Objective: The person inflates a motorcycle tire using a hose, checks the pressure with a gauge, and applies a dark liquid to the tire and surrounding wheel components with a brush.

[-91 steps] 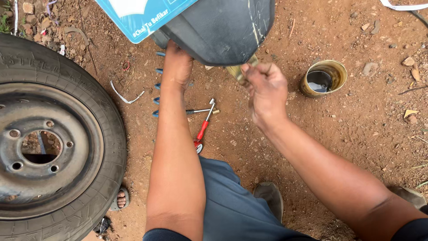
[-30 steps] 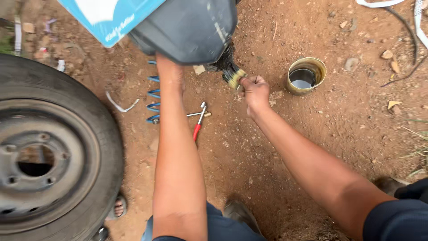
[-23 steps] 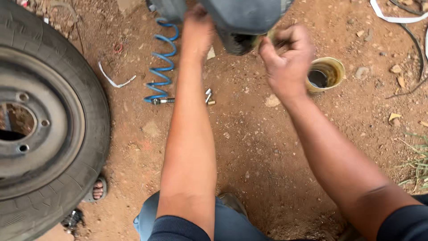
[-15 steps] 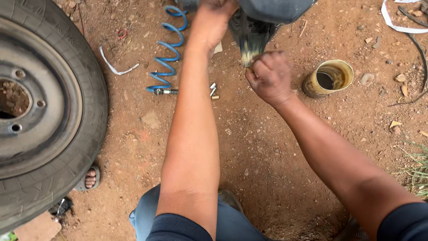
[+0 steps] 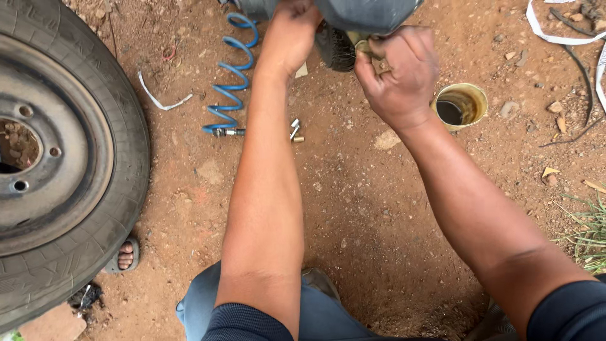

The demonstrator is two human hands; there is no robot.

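Note:
My left hand (image 5: 290, 31) grips the lower edge of a dark rubber tube (image 5: 369, 11) held up at the top of the view. My right hand (image 5: 399, 72) is closed around the handle of a small brush (image 5: 336, 47), whose dark bristles press against the rubber between both hands. A small open tin can (image 5: 462, 106) with dark liquid inside stands on the dirt just right of my right wrist.
A car wheel with tyre and steel rim (image 5: 60, 151) lies at the left. A blue coiled air hose (image 5: 230, 76) and small metal fittings (image 5: 295, 131) lie on the red dirt. A sandalled foot (image 5: 125, 254) shows under the tyre's edge. White strips (image 5: 555, 35) lie top right.
The view has shifted, so the wheel and hose sit further into frame. My right hand moved up with the brush, from below the rubber tube to against its lower edge.

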